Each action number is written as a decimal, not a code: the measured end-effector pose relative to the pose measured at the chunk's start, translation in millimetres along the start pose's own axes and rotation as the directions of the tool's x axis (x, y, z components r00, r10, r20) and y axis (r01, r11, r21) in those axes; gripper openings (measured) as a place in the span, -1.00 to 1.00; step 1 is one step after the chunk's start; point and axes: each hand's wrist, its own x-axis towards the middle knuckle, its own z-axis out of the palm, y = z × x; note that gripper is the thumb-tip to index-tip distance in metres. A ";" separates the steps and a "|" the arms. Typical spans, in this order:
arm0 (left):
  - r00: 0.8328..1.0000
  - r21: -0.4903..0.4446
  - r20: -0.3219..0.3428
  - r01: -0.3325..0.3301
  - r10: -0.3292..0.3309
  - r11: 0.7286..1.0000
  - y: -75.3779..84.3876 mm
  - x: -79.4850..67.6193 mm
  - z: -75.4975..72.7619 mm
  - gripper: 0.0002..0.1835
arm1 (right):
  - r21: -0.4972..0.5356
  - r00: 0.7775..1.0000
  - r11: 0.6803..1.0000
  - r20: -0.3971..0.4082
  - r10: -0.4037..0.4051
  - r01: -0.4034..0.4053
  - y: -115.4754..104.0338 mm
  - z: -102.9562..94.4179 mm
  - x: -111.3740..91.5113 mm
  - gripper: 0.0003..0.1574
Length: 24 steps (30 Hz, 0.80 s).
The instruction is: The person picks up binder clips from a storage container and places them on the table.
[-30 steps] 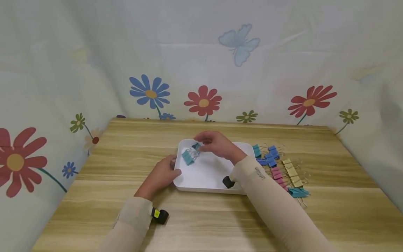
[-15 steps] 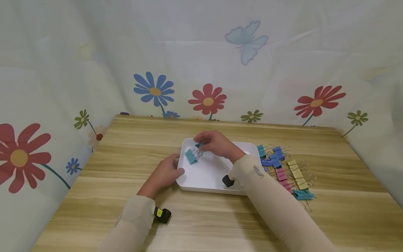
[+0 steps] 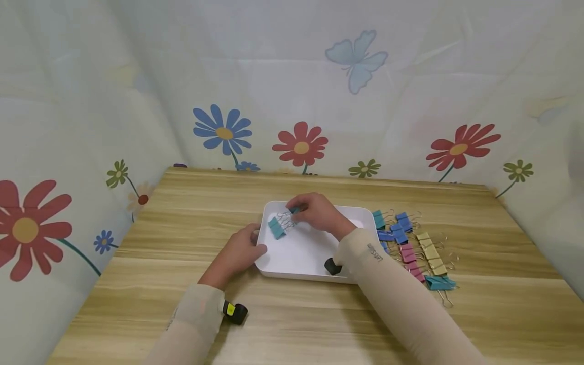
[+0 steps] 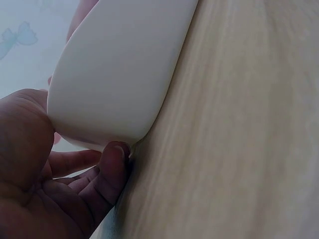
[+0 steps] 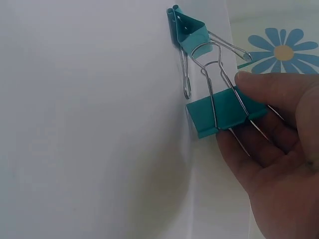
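A white tray point(image 3: 301, 258) sits on the table, and my left hand point(image 3: 237, 249) grips its left end. In the left wrist view, fingers curl against the tray's outer wall point(image 4: 119, 64) near the tabletop. My right hand point(image 3: 319, 210) is over the far left part of the tray, pinching a teal binder clip point(image 5: 204, 119) between thumb and fingers. Right by it in the tray is a second teal binder clip point(image 3: 276, 229), wire handles pointing towards the held one. Part of the held clip is hidden by my fingers in the head view.
Right of the tray lie several binder clips: teal point(image 3: 379, 220), blue point(image 3: 399, 233), pink point(image 3: 411, 261) and yellow point(image 3: 431, 253), with another teal one point(image 3: 440, 283) nearest me. Behind the wooden table point(image 3: 205, 203) hangs a flowered curtain point(image 3: 274, 61).
My right hand has shifted slightly right and nearer with the teal binder clip, away from the other teal clip. The left hand stays at the tray's end. The head view has shifted a little.
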 end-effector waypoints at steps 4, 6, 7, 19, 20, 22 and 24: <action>1.000 -0.002 0.003 -0.005 0.005 1.000 1.1 0.5 0.6 -0.34 | -0.030 1.000 0.999 -0.012 0.015 -0.015 1.6 -4.6 -4.2 -0.63; 1.000 -0.003 0.002 -0.006 0.006 1.000 0.8 0.5 0.9 -0.34 | -0.053 1.000 0.999 -0.012 0.012 -0.013 2.2 -6.3 -6.7 -0.63; 1.000 -0.003 0.002 -0.007 0.007 1.000 0.6 0.2 1.0 -0.34 | -0.064 1.000 0.998 -0.011 0.009 -0.010 2.4 -7.0 -8.0 -0.63; 1.000 0.020 -0.006 -0.001 0.001 1.000 -1.7 -0.2 3.8 -0.32 | -0.147 0.997 0.989 -0.076 0.005 -0.016 10.4 -19.2 -28.9 -0.60; 1.000 0.019 -0.005 0.000 0.000 1.000 -2.0 0.1 4.1 -0.32 | -0.147 0.996 0.989 -0.089 0.003 -0.016 11.4 -21.6 -31.5 -0.59; 1.000 0.018 -0.006 0.005 -0.005 1.000 -2.8 0.7 4.6 -0.32 | -0.142 0.994 0.990 -0.109 -0.007 -0.009 13.0 -27.1 -36.8 -0.58; 1.000 0.017 -0.007 0.004 -0.004 1.000 -3.3 1.0 4.6 -0.32 | -0.140 0.992 0.990 -0.128 -0.020 0.002 15.0 -32.4 -41.6 -0.56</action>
